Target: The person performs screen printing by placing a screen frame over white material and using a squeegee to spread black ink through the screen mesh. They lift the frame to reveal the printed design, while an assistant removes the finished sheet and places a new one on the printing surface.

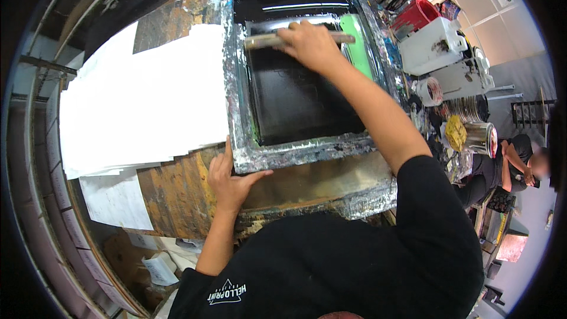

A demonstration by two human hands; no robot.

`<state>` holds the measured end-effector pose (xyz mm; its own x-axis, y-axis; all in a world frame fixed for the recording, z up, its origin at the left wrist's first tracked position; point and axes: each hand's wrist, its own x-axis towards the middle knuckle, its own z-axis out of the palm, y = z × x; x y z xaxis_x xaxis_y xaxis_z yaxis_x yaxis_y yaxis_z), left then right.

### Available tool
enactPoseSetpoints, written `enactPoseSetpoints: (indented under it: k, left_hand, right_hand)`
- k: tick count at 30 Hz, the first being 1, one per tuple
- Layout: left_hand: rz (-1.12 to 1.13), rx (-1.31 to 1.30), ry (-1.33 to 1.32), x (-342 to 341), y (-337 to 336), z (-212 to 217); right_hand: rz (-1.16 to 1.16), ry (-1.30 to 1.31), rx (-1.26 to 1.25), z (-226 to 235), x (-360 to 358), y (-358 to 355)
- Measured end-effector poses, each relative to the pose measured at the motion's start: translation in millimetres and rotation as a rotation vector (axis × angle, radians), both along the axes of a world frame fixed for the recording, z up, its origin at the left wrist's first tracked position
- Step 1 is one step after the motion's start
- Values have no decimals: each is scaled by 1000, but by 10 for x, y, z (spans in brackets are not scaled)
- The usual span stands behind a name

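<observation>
A screen-printing frame (pixel 236 100) lies flat on the worktable, its border crusted with dried ink. Black ink covers most of its mesh (pixel 304 97), and a green strip (pixel 356 47) shows along the right side. My right hand (pixel 310 44) grips the wooden handle of a squeegee (pixel 263 41), which lies crosswise over the upper part of the mesh. At the frame's lower left corner rests my left hand (pixel 229 178), thumb and forefinger spread along its edges. To the left of the frame lies a large stack of white paper (pixel 144 100).
Ink-stained containers crowd the right side: a red bucket (pixel 416 16), a white jerrycan (pixel 432 46) and a tin can (pixel 481 139) beside a yellow cloth (pixel 455 133). Another person (pixel 508 162) sits at the far right. Metal racking (pixel 35 142) stands along the left.
</observation>
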<state>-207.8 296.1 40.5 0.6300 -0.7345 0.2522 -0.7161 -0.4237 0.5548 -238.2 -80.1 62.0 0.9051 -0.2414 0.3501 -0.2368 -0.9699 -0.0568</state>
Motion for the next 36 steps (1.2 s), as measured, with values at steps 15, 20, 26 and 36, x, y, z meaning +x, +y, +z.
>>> enactPoseSetpoints:
  k: [15, 20, 26, 36]
  left_hand:
    - [-72, -326, 168, -22, 136, -196]
    - [-51, -402, 313, -52, 105, -171]
    - [-7, -695, 604, -186, -259, 663]
    - [28, 194, -284, -135, -389, 267]
  right_hand:
    - [67, 118, 3, 206, 225, -299]
    - [50, 275, 156, 661, -881, 913]
    - [61, 38, 86, 1589, -1450, 1441]
    - [1, -354, -311, 2399, -871, 1162]
